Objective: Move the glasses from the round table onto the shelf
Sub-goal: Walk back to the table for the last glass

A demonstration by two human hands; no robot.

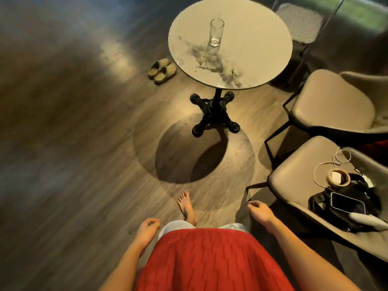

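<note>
Down at my sides, nearest to me, both hands hang loose over the wood floor (pixel 73 185). My left hand (pixel 147 228) has its fingers softly curled beside my red top (pixel 210 261), and its grip has hold of nothing. My right hand (pixel 259 212) is the same, fingers half bent, its grip bare, just short of the near chair (pixel 294 177). One bare foot (pixel 186 206) is planted on the floor between the two hands.

On the near chair's seat, to my right, lie a black bag (pixel 344 217) with a phone (pixel 347 203) resting on it, a roll of tape (pixel 338 177) and a pale looped cord (pixel 327 164). A second padded chair (pixel 329 101) stands just beyond it.

Farther ahead, the round desk (pixel 262 59) stands on a black cast pedestal (pixel 215 114), throwing a round shadow onto the floor toward me. One tall clear glass (pixel 215 32) stands upright on the far half of the desk, well apart from both hands. A pair of pale clogs (pixel 162 70) sits on the floor to the left of the desk, and a wire-framed chair (pixel 300 22) is behind it at the right.
</note>
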